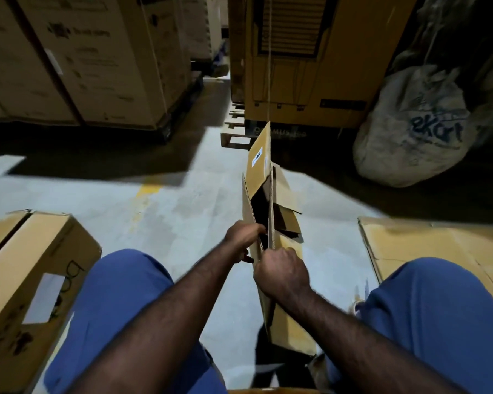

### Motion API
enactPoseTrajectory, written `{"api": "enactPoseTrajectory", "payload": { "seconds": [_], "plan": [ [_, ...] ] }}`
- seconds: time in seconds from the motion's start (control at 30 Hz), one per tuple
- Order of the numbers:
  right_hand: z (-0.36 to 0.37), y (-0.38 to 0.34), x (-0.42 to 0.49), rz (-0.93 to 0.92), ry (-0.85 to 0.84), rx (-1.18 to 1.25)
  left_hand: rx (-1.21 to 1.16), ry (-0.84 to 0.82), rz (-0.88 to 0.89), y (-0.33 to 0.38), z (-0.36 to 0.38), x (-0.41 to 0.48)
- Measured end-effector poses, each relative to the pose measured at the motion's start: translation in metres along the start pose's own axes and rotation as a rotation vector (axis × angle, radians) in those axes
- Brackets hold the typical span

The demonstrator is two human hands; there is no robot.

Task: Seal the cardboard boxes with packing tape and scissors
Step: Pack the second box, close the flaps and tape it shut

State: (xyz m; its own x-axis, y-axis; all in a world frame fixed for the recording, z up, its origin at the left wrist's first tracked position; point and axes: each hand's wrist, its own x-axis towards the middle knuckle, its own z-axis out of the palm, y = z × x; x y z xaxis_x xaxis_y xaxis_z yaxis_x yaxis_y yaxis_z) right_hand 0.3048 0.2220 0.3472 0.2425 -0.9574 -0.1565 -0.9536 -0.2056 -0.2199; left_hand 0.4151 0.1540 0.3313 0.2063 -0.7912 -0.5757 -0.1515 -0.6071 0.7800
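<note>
at the bottom of the frame two knees in blue trousers (120, 294) spread apart, and both bare forearms reach forward between them. the right hand (282, 275), just below centre, is curled into a fist that grips the near edge of a cardboard box (279, 191). the left hand (244, 237), slightly higher and to the left, holds the box's left panel, its fingers hooked over the edge into the dark opening. the box stands on edge on the floor between the knees, half collapsed and narrow, its flaps loose and splayed; its upper flap rises towards the centre of the frame and bears a small white label (257, 157). at the lower left a second box (26, 280) lies on the floor beside the left knee, with a cut-out handle hole (44, 298) in its side. at the right edge, beyond the right knee, flattened cardboard (427, 245) lies flat. the pale concrete floor (182, 217) carries a faded yellow mark (148, 189) left of centre. farther up, a wooden pallet (234, 132) supports a tall tan carton (305, 66) at upper centre. large printed cartons (83, 58) fill the upper left, and a full white sack (413, 129) with blue lettering sits in the upper right.
</note>
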Motion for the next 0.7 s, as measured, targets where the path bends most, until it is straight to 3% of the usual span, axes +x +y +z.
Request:
{"api": "enactPoseTrajectory", "payload": {
  "seconds": [0.23,0.33,0.53,0.7],
  "plan": [
    [-0.001,0.009,0.01,0.093,0.009,0.039,0.465,0.253,0.142,0.011,0.01,0.008],
    [-0.008,0.024,0.026,0.164,-0.006,0.051,0.483,0.271,0.15,0.01,0.013,0.004],
    [-0.01,0.056,0.068,0.266,-0.116,0.386,0.397,0.32,0.119,-0.002,0.015,0.006],
    [-0.001,0.063,0.088,0.283,-0.005,0.526,0.369,0.409,0.113,-0.004,0.004,0.009]
  ]
}}
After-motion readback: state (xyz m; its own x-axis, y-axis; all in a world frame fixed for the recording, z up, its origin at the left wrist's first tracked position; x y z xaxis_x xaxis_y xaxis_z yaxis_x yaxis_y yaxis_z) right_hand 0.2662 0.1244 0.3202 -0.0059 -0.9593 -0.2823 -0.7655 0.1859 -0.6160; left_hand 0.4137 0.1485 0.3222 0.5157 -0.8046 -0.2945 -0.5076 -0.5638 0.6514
